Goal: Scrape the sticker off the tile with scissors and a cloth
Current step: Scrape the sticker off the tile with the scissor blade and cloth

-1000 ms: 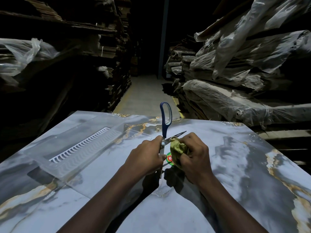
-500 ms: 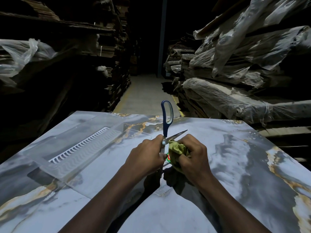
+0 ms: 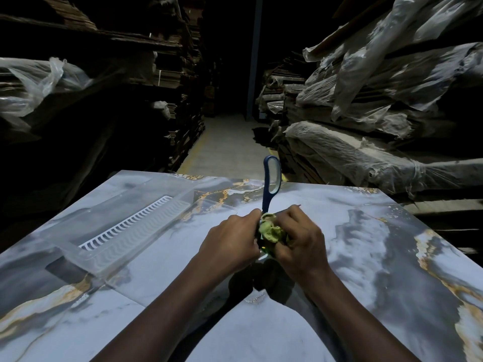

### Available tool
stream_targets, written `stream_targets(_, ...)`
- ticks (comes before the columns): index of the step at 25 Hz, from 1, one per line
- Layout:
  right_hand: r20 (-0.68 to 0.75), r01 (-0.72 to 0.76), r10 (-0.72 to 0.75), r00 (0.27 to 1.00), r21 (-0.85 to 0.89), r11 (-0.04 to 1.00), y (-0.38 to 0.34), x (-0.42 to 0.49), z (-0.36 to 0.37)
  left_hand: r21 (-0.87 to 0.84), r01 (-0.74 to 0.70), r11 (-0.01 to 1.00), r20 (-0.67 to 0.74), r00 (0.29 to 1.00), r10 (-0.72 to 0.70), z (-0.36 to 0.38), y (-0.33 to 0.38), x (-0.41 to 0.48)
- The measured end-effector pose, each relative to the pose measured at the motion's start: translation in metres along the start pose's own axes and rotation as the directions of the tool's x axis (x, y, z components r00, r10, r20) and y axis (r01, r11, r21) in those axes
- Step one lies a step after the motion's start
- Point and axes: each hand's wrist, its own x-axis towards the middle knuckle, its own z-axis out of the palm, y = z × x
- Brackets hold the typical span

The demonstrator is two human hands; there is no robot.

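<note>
**Cloth closes over sticker**

Since a second ago the hands have drawn together. Left hand (image 3: 230,239) grips blue-handled steel scissors (image 3: 271,178), handle toward 12 o'clock. Right hand (image 3: 300,239) clutches crumpled green cloth (image 3: 271,231), nearly hiding the round red-and-green sticker (image 3: 264,248) on the grey marble-patterned tile (image 3: 392,257); wiping looks underway.

the tile (image 3: 379,257) is glossy, marbled in pale blue-grey and white with dark charcoal clouds, and thin gold-ochre veins run along its left and right edges and near the far edge. the scissors (image 3: 271,184) have a dark blue handle loop. the cloth (image 3: 271,231) is yellow-green. just under it a small sliver of the sticker (image 3: 264,248) shows bright green; any other colour on it cannot be told. the tray (image 3: 122,231) is clear plastic, with a white insert bearing a row of slots and a wavy ribbed pattern. the plastic wrapping (image 3: 366,152) at the right is dusty translucent white-grey.
</note>
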Motion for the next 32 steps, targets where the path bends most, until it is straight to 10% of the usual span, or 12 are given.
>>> stream_targets(9,-0.011,0.02,-0.022,1.0,-0.159,0.987,0.001,-0.006,0.008,-0.001,-0.001,1.0,-0.014,1.0,0.001,0.001,-0.002,0.002)
stream_targets(13,-0.099,-0.258,0.246,0.964,-0.131,0.957,0.007,-0.001,0.008,-0.022,0.04,0.999,0.031,0.999,-0.039,-0.002,0.0,0.003)
stream_targets(17,0.009,-0.029,0.031,0.999,-0.163,0.986,0.003,-0.006,0.009,-0.013,0.018,1.0,0.026,1.0,-0.018,-0.003,0.0,0.004)
stream_targets(21,-0.123,-0.26,0.246,0.961,-0.12,0.958,0.013,0.001,0.004,0.001,0.035,0.999,0.046,0.998,-0.035,-0.004,0.003,0.002)
stream_targets(24,-0.011,-0.005,0.004,1.0,-0.17,0.985,0.004,-0.004,0.006,0.005,0.016,1.0,0.027,0.999,-0.017,-0.004,0.002,0.002)
stream_targets(28,-0.087,-0.213,0.2,0.976,-0.179,0.96,0.01,0.0,0.006,0.008,0.039,0.999,0.043,0.998,-0.039,-0.005,0.004,-0.001)
stream_targets(32,-0.009,0.022,-0.024,1.0,-0.164,0.986,-0.004,-0.008,0.007,-0.005,0.013,1.0,0.006,1.0,-0.013,-0.004,0.003,0.0)
